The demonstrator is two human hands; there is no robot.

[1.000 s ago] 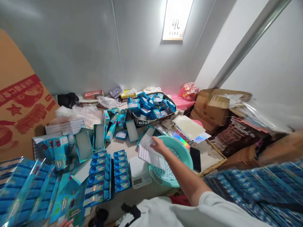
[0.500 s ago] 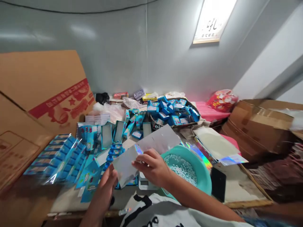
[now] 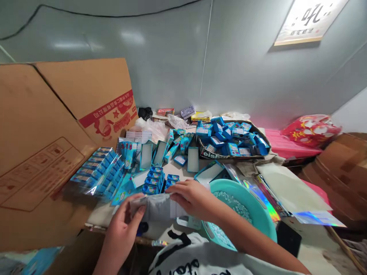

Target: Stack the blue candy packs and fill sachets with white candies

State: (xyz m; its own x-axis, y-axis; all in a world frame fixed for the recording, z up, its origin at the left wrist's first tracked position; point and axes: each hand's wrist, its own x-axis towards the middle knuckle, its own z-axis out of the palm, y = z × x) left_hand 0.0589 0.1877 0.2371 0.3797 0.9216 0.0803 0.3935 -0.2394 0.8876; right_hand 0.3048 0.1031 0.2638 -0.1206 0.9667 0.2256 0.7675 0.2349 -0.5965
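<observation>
Between my hands is a grey-white sheet point(image 3: 159, 208), bent into a narrow, folded band. My left hand point(image 3: 127, 219) is closed on its left end, the thumb pressed on the near face. My right hand point(image 3: 192, 198) pinches the right end from above; part of its grip is hidden. Just beyond the sheet stand small blue boxes point(image 3: 153, 179) in stacks. A turquoise basin point(image 3: 266, 214) with small pale pellets point(image 3: 235, 208) sits under my right forearm. A white device point(image 3: 188, 222) lies partly hidden below the sheet.
A large cardboard carton point(image 3: 57, 152) rises on the left beside plastic-wrapped blue packs point(image 3: 99, 170). At the back, a tray point(image 3: 212, 154) holds several blue boxes. Open blue box trays point(image 3: 193, 159) stand before it. To the right lie pale sheets point(image 3: 295, 187) and a dark phone-like slab point(image 3: 288, 238).
The sheet was spread out wide and tilted; now it is folded into a narrow band held level and lower. The camera view has swung left.
</observation>
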